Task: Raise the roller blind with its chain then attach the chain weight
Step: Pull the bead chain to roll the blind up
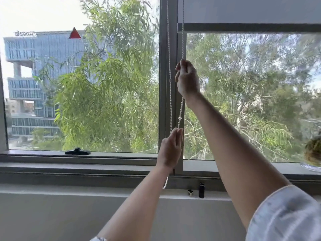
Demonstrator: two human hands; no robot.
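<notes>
A grey roller blind (pixel 248 11) covers the top of the right pane, its bottom bar (pixel 251 28) high up. A white bead chain (pixel 182 40) hangs in two strands along the window's centre post. My right hand (pixel 187 79) is closed on the right strand at mid height. Lower down, my left hand (pixel 171 148) pinches the chain just under a clear bead connector (pixel 179 117). The chain's loop end (pixel 165 182) dangles below my left wrist. A small black cylinder (pixel 201 190) and a small black-and-white piece (pixel 190 193) stand on the sill.
A black window handle (pixel 77 151) lies on the left pane's lower frame. The grey sill ledge (pixel 86 188) runs across the width. A person's hair (pixel 313 151) shows at the right edge. Trees and a glass building are outside.
</notes>
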